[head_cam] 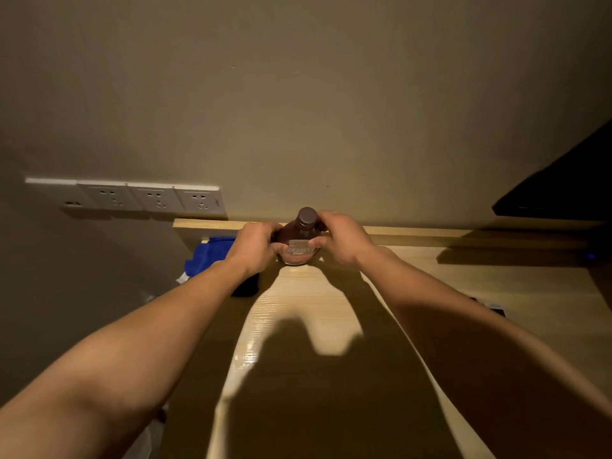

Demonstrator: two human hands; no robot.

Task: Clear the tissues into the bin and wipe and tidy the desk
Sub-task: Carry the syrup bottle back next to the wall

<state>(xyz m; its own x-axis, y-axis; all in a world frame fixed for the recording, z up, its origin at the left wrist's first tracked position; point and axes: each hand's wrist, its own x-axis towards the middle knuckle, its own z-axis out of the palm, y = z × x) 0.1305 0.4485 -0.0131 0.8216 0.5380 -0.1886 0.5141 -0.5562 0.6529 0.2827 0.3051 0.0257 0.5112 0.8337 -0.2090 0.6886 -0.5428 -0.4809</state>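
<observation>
While I've got both arms stretched out, my left hand (256,245) and right hand (341,238) are wrapped around a brown syrup bottle (299,241), fingers curled snug on it. It stands upright, cap up, at the desk's (414,293) back edge by the wall, blue cloth (208,255) off left.

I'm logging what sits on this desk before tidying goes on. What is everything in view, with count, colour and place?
syrup bottle: one, dark brown with brown cap, upright at the desk's back edge by the wall
cloth: one, blue, at the desk's left end
dark object: one, black, partly hidden under the left forearm; cannot tell what
socket strip: one row, white, on the wall at left
dark slab: one, black, far right; cannot tell what
desk: one, light wood
left hand: on the bottle's left side
right hand: on the bottle's right side
</observation>
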